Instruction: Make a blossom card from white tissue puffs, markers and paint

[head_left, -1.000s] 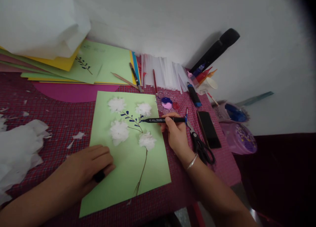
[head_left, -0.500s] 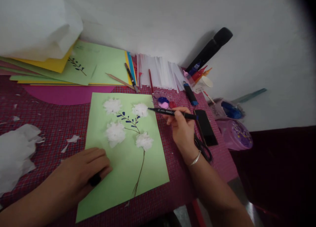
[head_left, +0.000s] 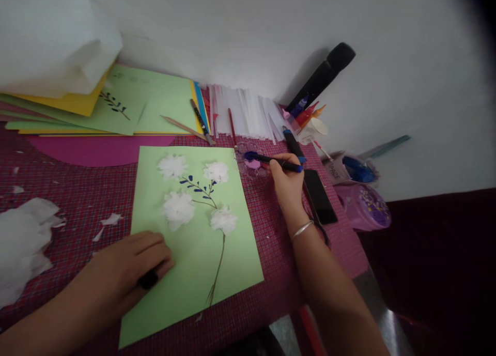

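A phone lies on checked cloth.

Dim, soft light; shadow on wall; dark upper-right corner; slight blur.

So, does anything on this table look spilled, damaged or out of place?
I see no spill. Torn white paper scraps litter the checked tablecloth left of the green sheet, which looks untidy. Also, the right hand holds a black marker tip-first at the blue paint, where a brush seems more usual.
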### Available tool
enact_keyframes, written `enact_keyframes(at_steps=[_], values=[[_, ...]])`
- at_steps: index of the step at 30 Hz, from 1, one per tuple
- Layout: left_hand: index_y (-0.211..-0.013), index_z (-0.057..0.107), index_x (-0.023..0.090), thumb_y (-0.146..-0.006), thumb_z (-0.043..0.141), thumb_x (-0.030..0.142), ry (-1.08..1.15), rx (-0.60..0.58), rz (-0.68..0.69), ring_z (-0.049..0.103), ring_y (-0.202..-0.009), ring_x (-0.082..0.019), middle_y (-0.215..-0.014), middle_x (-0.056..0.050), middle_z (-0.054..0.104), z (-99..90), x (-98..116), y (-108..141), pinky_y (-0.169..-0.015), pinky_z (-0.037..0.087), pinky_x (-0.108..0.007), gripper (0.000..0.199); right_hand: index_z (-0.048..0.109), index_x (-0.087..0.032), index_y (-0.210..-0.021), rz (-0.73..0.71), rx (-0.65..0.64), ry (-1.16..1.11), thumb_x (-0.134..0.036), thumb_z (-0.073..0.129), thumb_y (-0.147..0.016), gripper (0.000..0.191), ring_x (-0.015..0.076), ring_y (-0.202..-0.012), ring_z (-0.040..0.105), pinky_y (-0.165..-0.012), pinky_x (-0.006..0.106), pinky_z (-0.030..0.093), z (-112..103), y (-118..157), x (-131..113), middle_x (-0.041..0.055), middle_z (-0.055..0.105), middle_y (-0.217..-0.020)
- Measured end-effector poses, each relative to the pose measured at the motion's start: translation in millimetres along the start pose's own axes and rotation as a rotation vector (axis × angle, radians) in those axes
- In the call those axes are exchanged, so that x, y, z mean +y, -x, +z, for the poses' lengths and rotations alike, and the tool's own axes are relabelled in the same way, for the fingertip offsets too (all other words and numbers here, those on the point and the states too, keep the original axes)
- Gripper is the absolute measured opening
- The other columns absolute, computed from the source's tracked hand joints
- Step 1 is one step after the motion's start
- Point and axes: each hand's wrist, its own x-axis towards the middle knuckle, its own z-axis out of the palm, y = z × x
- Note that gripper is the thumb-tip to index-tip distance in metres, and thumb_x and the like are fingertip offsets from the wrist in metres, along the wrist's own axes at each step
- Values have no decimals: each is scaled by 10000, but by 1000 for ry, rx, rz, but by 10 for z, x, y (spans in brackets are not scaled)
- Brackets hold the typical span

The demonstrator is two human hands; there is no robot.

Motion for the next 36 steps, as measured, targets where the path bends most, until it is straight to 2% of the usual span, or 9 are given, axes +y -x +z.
enact_keyframes(at_steps=[3,8,15,20,22,25,27,31,36], values=[[-764,515,216,-889,384,90,18,-28,17,506,-673,-149,-738,4,534,-19,-2,-8,-622,323,-267,220,610,-203,-862,-6,-63,23,-242,660,-775,108,144,-719,600,-709,316,490,16,-10,37,-10,615,-774],[-798,529,216,-854,404,45,16,-85,-4,507,-704,-154,-769,4,540,-34,-25,10,-647,330,-268,219,620,-202,-892,-17,-60,-40,-269,668,-800,124,145,-712,621,-703,318,502,19,-9,86,-3,631,-795],[-777,532,202,-871,401,39,10,-97,-10,503,-692,-147,-752,7,533,-78,22,-20,-642,330,-263,229,635,-204,-907,16,-93,-80,-291,685,-792,152,159,-711,655,-713,335,534,32,-30,136,-1,654,-793],[-808,546,195,-879,429,35,-7,-142,-44,513,-736,-145,-797,5,559,-124,81,-55,-675,342,-264,210,604,-230,-883,49,12,-197,-280,654,-796,112,135,-625,626,-644,303,534,23,24,-24,-31,635,-713],[-790,538,192,-912,421,68,-11,-103,-24,506,-729,-146,-783,2,560,-137,110,-75,-669,337,-268,209,610,-238,-905,123,-56,-319,-282,623,-811,104,126,-621,622,-610,280,522,16,129,-128,-29,640,-711],[-734,520,184,-943,407,111,-10,-21,-3,488,-693,-148,-737,-5,547,-136,132,-90,-637,322,-278,248,625,-238,-942,283,-300,-463,-310,596,-820,145,117,-596,611,-563,257,498,18,351,-235,-24,654,-692],[-721,523,180,-933,405,97,4,-11,-5,477,-670,-146,-723,-7,540,-117,127,-83,-614,310,-283,256,621,-236,-926,342,-406,-474,-307,619,-806,139,113,-579,603,-553,249,487,35,486,-248,-29,651,-660],[-732,540,179,-929,420,113,9,-5,-26,482,-679,-151,-733,-11,547,-64,101,-53,-620,317,-295,240,610,-231,-853,290,-420,-390,-223,679,-770,108,93,-547,559,-537,221,436,94,611,-178,-58,599,-596],[-743,536,185,-919,414,104,22,-1,-26,477,-686,-152,-736,-7,540,-44,81,-44,-630,321,-297,229,595,-229,-826,220,-446,-297,-189,607,-779,62,90,-512,492,-500,226,372,154,624,-130,-66,521,-571]])
